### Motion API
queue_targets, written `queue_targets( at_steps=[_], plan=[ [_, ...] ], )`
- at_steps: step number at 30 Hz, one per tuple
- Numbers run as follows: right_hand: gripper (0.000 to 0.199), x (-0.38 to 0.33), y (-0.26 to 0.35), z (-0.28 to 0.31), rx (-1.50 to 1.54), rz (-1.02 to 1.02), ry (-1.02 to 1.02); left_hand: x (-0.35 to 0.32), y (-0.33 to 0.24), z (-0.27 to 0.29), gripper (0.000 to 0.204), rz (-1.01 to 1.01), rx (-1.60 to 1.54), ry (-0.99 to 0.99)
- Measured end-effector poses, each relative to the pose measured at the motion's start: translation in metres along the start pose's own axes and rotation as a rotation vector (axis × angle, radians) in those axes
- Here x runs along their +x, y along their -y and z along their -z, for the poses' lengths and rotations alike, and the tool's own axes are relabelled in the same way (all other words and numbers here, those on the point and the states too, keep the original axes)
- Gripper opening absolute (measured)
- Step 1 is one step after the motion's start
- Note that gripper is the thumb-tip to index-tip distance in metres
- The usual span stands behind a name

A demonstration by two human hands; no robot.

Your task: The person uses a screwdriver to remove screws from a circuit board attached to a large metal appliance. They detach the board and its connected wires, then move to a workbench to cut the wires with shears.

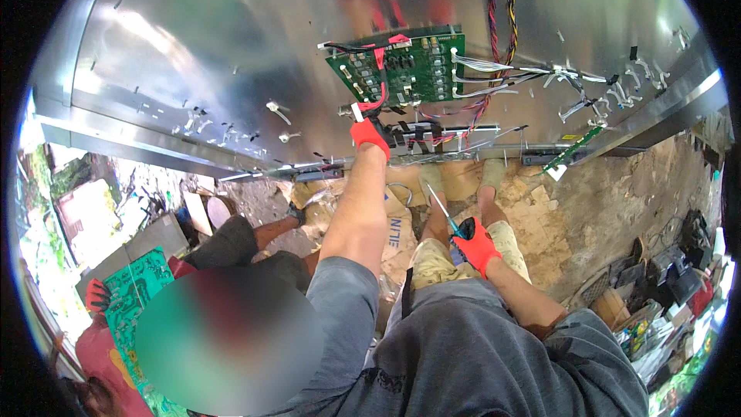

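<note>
Reaching up to the metal panel (231,46), the left hand (368,136) is extended at full arm's length, in a red glove, with its fingers closed on the wire bundle (378,100) just below the green board (401,68). The board is mounted on the panel, right of centre, tilted, with red and black leads on its left edge and white connectors on its right.

Hazards, left to right:
- A co-worker is crouched at lower left beside another green board (135,293); contact with the extended elbow is judged possible if the arm is drawn back quickly.
- The pinched wires could be torn from their connector, or the board cracked at its mounts, if they are pulled at an angle.
- The panel's cut tabs and clips near the hand could snag the glove.
- The screwdriver (441,208) is gripped in the right hand (476,244), fist closed round the handle, held low by the knee, forearm bent, with the shaft pointed up towards the left forearm. A slip or sudden lift could drive the tip into that arm or into the loose harness (502,15) hanging at upper right.
</note>
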State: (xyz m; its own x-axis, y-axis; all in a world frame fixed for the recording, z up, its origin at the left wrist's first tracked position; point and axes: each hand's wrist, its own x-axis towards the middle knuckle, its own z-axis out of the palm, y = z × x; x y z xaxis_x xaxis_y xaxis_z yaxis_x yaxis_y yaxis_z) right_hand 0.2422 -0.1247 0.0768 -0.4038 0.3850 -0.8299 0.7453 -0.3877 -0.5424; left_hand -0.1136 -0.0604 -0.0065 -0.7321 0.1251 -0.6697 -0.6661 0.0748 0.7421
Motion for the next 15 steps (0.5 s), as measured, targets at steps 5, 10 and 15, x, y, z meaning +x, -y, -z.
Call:
queue_targets(
  at_steps=[5,10,15],
  plan=[
    [0.05,0.009,-0.03,0.033,-0.026,0.021,-0.028,0.046,0.031,0.042,0.024,-0.299,0.441,0.272],
    [0.037,0.001,-0.009,0.079,0.024,0.005,-0.009,0.065,0.032,0.046,0.025,-0.541,0.904,0.139],
    [0.036,-0.009,0.002,0.106,0.046,-0.034,-0.035,-0.001,0.002,-0.009,0.027,0.107,-0.161,-0.033]
  ],
)
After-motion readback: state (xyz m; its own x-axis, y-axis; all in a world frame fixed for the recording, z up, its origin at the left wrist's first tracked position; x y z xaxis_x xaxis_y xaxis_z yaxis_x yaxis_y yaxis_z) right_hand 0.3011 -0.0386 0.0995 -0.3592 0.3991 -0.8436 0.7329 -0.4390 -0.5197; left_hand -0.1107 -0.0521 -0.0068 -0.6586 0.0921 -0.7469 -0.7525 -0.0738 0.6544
